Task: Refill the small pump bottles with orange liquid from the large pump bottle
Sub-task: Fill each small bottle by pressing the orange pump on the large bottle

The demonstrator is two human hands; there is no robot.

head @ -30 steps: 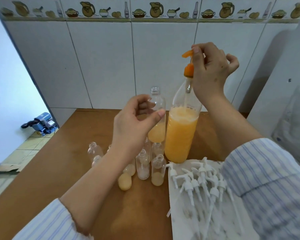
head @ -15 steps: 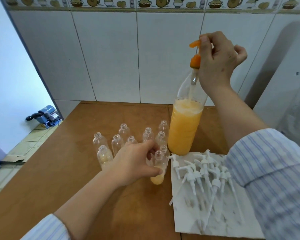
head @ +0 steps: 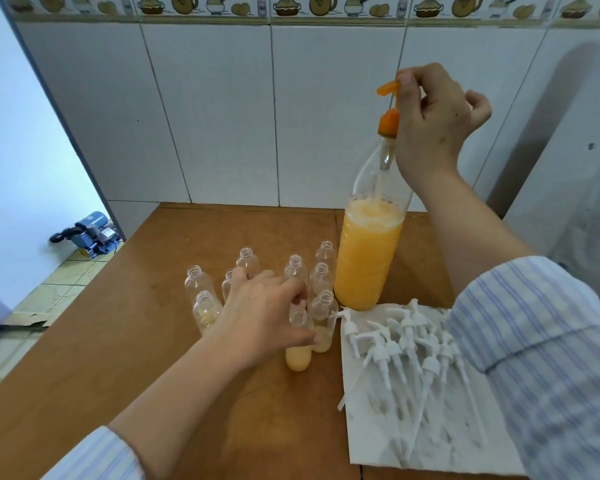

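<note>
The large pump bottle [head: 368, 258], over half full of orange liquid, stands on the wooden table [head: 118, 358] at the back right. My right hand [head: 433, 129] pinches its orange pump head [head: 388, 109] from the right. Left of it is a cluster of several small clear bottles [head: 321, 278] without caps, some with pale orange liquid in the bottom. My left hand [head: 260, 313] reaches into the front of the cluster. Its thumb and fingers close around a partly filled small bottle [head: 298, 356] standing on the table.
A white paper towel [head: 430, 427] lies at the front right with several white pump tops [head: 406, 344] on it. A tiled wall runs behind the table. A blue machine [head: 92, 233] sits on the floor beyond the table's left edge.
My left hand brought the partly filled small bottle down from beside the large bottle's spout and set it on the table among the others. My right hand has stayed on the pump head.
</note>
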